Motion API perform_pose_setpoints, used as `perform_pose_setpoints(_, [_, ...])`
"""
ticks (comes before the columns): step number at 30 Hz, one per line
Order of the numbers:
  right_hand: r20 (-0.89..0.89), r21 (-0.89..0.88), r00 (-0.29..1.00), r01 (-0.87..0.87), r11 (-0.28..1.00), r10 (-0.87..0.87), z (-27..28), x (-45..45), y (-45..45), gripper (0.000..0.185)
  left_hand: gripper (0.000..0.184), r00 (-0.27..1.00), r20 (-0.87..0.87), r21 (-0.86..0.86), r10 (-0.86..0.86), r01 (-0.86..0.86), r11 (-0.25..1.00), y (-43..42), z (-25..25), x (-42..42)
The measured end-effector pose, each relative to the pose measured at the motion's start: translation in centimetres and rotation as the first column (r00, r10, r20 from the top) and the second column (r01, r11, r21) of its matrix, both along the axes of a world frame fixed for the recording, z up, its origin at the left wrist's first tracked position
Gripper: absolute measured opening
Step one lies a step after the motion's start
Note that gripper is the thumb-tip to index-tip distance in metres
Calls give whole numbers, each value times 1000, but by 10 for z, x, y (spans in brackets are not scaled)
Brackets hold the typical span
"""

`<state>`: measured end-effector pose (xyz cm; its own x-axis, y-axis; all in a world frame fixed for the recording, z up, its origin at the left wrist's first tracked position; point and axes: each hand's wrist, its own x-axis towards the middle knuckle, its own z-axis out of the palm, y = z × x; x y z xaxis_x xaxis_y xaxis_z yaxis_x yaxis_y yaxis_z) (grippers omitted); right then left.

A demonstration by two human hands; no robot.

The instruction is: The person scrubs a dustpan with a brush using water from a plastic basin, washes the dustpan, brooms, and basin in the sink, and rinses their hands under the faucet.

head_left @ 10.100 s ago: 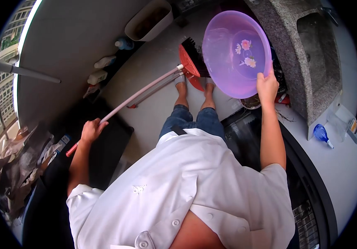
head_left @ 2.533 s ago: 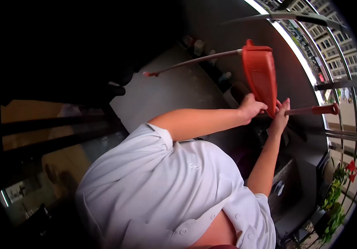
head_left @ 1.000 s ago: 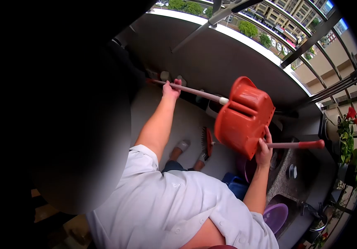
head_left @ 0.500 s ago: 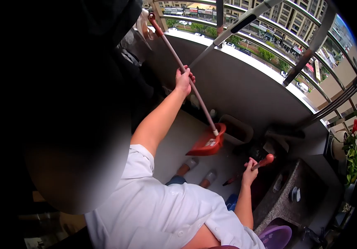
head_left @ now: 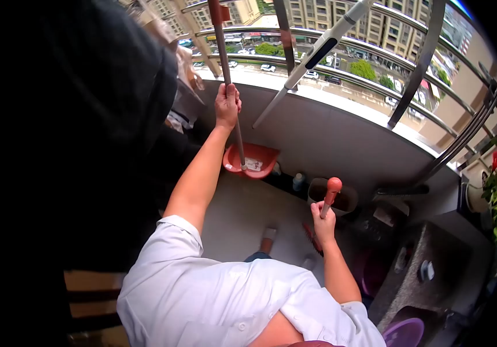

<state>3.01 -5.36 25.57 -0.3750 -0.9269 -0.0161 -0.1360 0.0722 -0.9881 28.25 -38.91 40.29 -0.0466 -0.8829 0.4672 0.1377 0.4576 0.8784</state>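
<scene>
My left hand (head_left: 227, 109) is wrapped around the long handle of a red dustpan (head_left: 267, 158). The pan hangs low at the foot of the balcony wall, with a white label on it. In my right hand (head_left: 323, 222) is the upper end of a broom (head_left: 333, 188) with a rounded red tip. Its shaft points down and away from me, mostly hidden by the hand. Reddish bristles (head_left: 312, 237) show beside my right wrist, close to the floor.
A white-and-grey pole (head_left: 323, 49) leans against the metal railing (head_left: 364, 43). Along the wall stand a bottle (head_left: 298, 181) and a bin (head_left: 346, 199). To the right are a stone sink (head_left: 401, 283), a purple basin (head_left: 405, 334) and a potted plant (head_left: 496, 208). Dark hanging cloth (head_left: 121, 75) fills the left.
My left hand has swung the dustpan left and towards the wall. My right hand has moved left and up with the broom. The view has shifted, and one foot has stepped.
</scene>
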Motion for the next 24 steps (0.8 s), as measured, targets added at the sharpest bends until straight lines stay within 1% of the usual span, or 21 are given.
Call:
perform_pose_setpoints(3, [-14, -79, 1000, 18, 997, -19, -4, 28, -38, 24, 31, 996, 34, 48, -79, 77, 996, -29, -5, 5])
perform_pose_setpoints(4, [-32, -50, 999, 14, 999, -16, -4, 34, -51, 27, 32, 996, 28, 64, -88, 86, 994, -39, -8, 7])
perform_pose_setpoints(7, [42, -117, 999, -8, 993, 13, 12, 52, -91, 29, 33, 992, -22, 24, -124, 125, 992, -36, 7, 1])
perform_pose_setpoints(9, [46, -133, 997, -56, 990, 62, 27, 61, -121, 31, 29, 986, -37, 66, -161, 163, 984, -46, 1, 9])
perform_pose_setpoints(10, [38, -96, 998, -51, 994, 55, 30, 66, -136, 32, 29, 982, -33, 90, -186, 189, 978, -51, -7, 19])
perform_pose_setpoints(11, [38, -93, 997, -57, 994, 61, 46, 69, -149, 32, 28, 978, -29, 119, -205, 207, 971, -52, -14, 27])
perform_pose_setpoints(12, [54, -74, 998, -39, 997, 43, 54, 73, -162, 32, 24, 988, -5, 176, -153, 152, 973, -50, -18, 30])
perform_pose_setpoints(13, [23, -180, 1000, 3, 984, 1, 67, 76, -173, 32, 21, 993, 7, 216, -119, 115, 970, -49, -19, 32])
perform_pose_setpoints(14, [100, -161, 995, 31, 986, -15, 83, 76, -182, 33, 20, 990, 111, 134, -89, 74, 988, -48, -18, 36])
perform_pose_setpoints(15, [103, -171, 995, 30, 985, -12, 87, 71, -192, 34, 19, 977, 207, 53, -53, 43, 998, -45, -19, 41])
perform_pose_setpoints(16, [86, -147, 996, 22, 989, -10, 86, 64, -200, 36, 18, 985, 173, 71, -21, 9, 997, -40, -22, 45])
perform_pose_setpoints(17, [160, -113, 987, 8, 994, 11, 88, 56, -206, 37, 17, 991, 129, 69, 16, -25, 997, -40, -20, 45])
perform_pose_setpoints(18, [237, -116, 968, -61, 991, 87, 87, 48, -212, 35, 17, 998, 67, 66, 8, -13, 998, -40, -19, 49])
perform_pose_setpoints(19, [396, -100, 904, -129, 987, 158, 98, 43, -213, 32, 17, 1000, 6, 58, 5, -5, 998, -35, -17, 55])
perform_pose_setpoints(20, [411, -126, 884, -187, 974, 223, 99, 37, -216, 30, 18, 999, -20, 88, 25, -23, 996, -27, -13, 57])
perform_pose_setpoints(21, [426, -158, 858, -243, 957, 288, 100, 33, -218, 28, 18, 1000, -8, 89, 28, -27, 996, -21, -16, 60])
perform_pose_setpoints(22, [439, -211, 841, -245, 946, 315, 104, 30, -217, 33, 16, 997, 60, 81, 51, -56, 995, -12, -15, 62])
perform_pose_setpoints(23, [399, -202, 844, -300, 932, 358, 110, 26, -218, 34, 15, 990, 126, 69, 71, -80, 994, -3, -12, 61])
perform_pose_setpoints(24, [358, -191, 843, -355, 915, 402, 115, 22, -220, 35, 15, 979, 157, -13, 131, -131, 991, 1, -8, 57])
